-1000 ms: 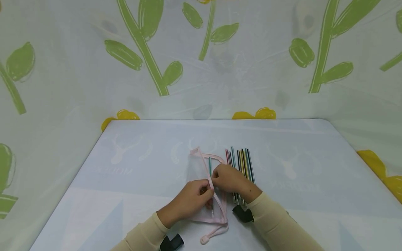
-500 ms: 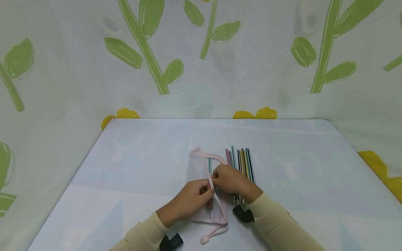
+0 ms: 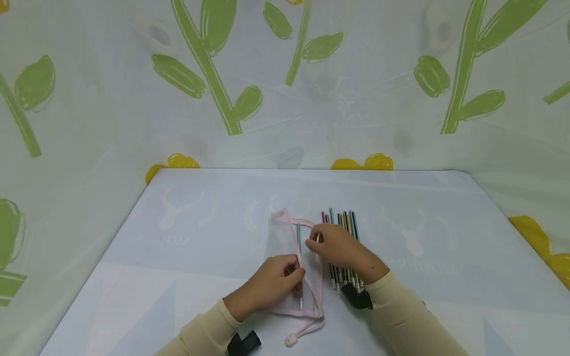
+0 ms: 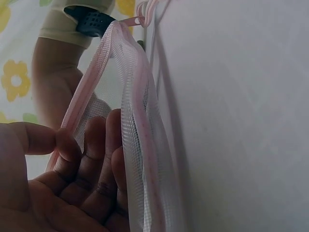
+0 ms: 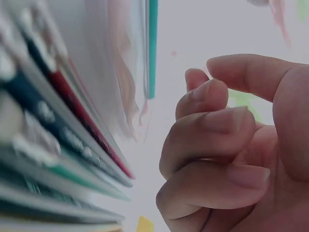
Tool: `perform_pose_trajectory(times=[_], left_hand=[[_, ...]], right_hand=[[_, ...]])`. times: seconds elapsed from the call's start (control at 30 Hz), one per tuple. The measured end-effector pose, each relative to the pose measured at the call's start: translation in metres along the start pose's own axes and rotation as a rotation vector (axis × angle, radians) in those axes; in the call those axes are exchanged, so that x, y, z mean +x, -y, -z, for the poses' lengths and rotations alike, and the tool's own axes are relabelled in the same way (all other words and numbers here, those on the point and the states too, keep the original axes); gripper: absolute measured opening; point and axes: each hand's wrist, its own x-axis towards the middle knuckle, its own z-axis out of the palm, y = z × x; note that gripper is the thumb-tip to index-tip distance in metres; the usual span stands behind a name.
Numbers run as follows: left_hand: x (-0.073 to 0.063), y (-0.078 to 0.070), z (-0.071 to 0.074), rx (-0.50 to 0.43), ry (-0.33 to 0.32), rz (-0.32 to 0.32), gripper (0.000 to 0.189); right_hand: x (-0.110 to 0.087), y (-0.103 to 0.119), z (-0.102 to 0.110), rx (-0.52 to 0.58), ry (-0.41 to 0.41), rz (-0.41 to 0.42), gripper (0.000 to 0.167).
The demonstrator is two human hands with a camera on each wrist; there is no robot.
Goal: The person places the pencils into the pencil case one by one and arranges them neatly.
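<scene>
A see-through mesh zipper pouch [image 3: 278, 240] with pink trim lies mid-table, its mouth parted. My left hand [image 3: 267, 282] pinches the pink zipper edge between thumb and forefinger; the left wrist view shows its other fingers tucked against the mesh [image 4: 137, 125]. Inside the pouch is a teal pencil [image 3: 299, 235], partly covered by the left hand. My right hand [image 3: 338, 247] hovers over the pouch's right edge, fingers loosely curled and holding nothing. In the right wrist view a small gap shows between thumb and fingertips, and the teal pencil [image 5: 153, 48] is apart from them.
Several pencils [image 3: 345, 220] in various colours lie side by side right of the pouch, partly under the right forearm. A pink pull cord [image 3: 291, 339] trails from the pouch's near end. The white table [image 3: 213, 198] ends at a curtain with leaf prints.
My right hand has come away from the pencil in the pouch, up and to the right, its fingers now empty. The left hand keeps its pinch on the pouch edge.
</scene>
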Motion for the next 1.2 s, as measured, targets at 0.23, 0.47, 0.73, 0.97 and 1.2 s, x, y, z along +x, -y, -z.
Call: perform_pose_trajectory(times=[0.23, 0.47, 0.73, 0.97, 1.2], left_hand=[[0.0, 0.001, 0.001, 0.014, 0.003, 0.008, 0.024], [-0.001, 0.002, 0.002, 0.017, 0.004, 0.009, 0.024], [0.0, 0.001, 0.001, 0.004, 0.007, 0.007, 0.023], [0.001, 0.003, -0.001, 0.005, 0.01, 0.008, 0.024], [0.002, 0.002, 0.0, 0.018, -0.001, 0.019, 0.024]], right_hand=[[-0.001, -0.012, 0.013, 0.031, -0.027, -0.02, 0.014], [0.002, -0.022, 0.02, 0.024, -0.045, -0.03, 0.012], [0.003, -0.031, 0.02, -0.004, -0.051, -0.081, 0.013], [0.002, -0.032, 0.02, -0.034, -0.04, -0.093, 0.013], [0.002, -0.031, 0.017, -0.087, -0.017, -0.095, 0.013]])
